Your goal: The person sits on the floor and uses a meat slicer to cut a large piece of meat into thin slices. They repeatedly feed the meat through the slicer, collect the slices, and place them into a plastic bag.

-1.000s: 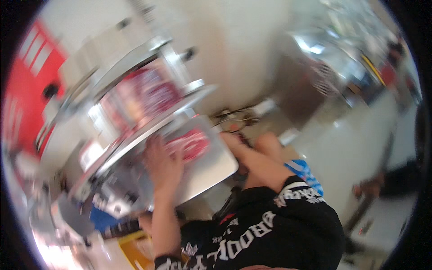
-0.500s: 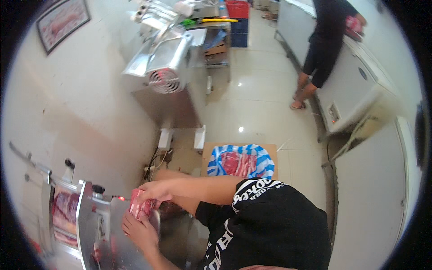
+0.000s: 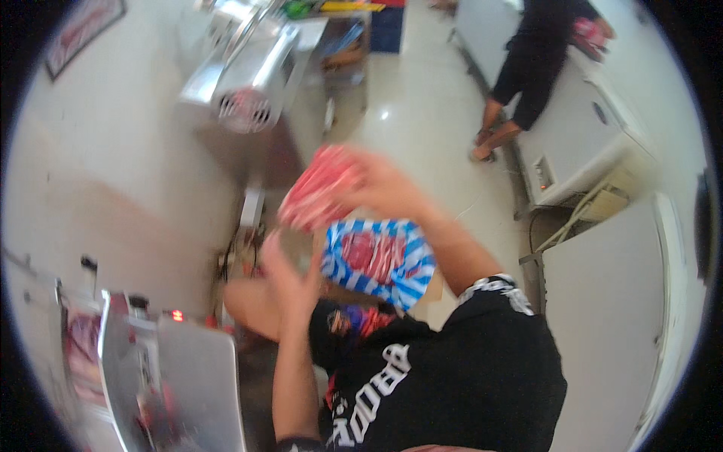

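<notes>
My right hand (image 3: 384, 187) grips a stack of sliced meat (image 3: 322, 188), red with pale fat, raised past the far-left side of a blue-and-white striped plastic bag (image 3: 416, 273). More meat slices (image 3: 370, 252) lie in the open bag. My left hand (image 3: 290, 275) is below the held stack, apart from it, with thumb and fingers spread and nothing in them. Both the hands and the held meat are blurred by motion. At the lower left stands a meat slicer with a bare steel plate (image 3: 199, 377), and a block of meat (image 3: 84, 335) sits behind its guard.
A steel machine with a round vent (image 3: 245, 111) stands against the left wall. Cables run along the floor beneath it. White chest freezers (image 3: 580, 124) line the right side, where a person in dark clothes (image 3: 538, 64) holds something red. A white panel (image 3: 602, 309) stands nearer.
The meat has moved from the slicer, up and right towards the bag, in my right hand. My left hand has come off it and opened. The view has shifted.
</notes>
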### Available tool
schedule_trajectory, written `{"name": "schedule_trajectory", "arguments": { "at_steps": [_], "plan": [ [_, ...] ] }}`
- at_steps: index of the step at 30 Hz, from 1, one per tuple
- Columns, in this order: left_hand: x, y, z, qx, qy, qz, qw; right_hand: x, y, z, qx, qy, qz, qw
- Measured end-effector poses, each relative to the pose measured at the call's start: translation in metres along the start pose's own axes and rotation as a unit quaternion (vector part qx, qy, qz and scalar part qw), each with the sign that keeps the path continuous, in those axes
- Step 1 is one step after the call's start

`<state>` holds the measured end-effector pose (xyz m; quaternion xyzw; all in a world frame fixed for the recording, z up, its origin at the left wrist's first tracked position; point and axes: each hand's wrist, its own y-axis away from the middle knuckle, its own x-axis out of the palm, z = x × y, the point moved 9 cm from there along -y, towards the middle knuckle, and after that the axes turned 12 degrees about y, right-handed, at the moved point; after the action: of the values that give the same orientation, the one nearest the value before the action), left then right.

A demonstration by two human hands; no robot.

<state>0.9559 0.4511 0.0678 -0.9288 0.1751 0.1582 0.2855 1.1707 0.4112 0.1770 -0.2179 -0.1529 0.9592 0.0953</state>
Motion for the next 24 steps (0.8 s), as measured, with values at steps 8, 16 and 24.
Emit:
{"name": "schedule_trajectory", "arguments": {
  "at_steps": [8,16,24],
  "plan": [
    [0.123,0.035,0.122,-0.196,-0.039,0.063,0.978,-0.061,0.045,-0.005,0.078,0.263,0.032,0.961],
    [0.096,0.031,0.153,-0.281,0.228,-0.022,0.932,0.043,0.08,-0.169,0.171,0.28,0.264,0.907],
    [0.106,0.044,0.16,-0.24,0.22,-0.019,0.945,0.065,0.169,-0.382,0.311,0.399,-0.013,0.862]
  ]
}}
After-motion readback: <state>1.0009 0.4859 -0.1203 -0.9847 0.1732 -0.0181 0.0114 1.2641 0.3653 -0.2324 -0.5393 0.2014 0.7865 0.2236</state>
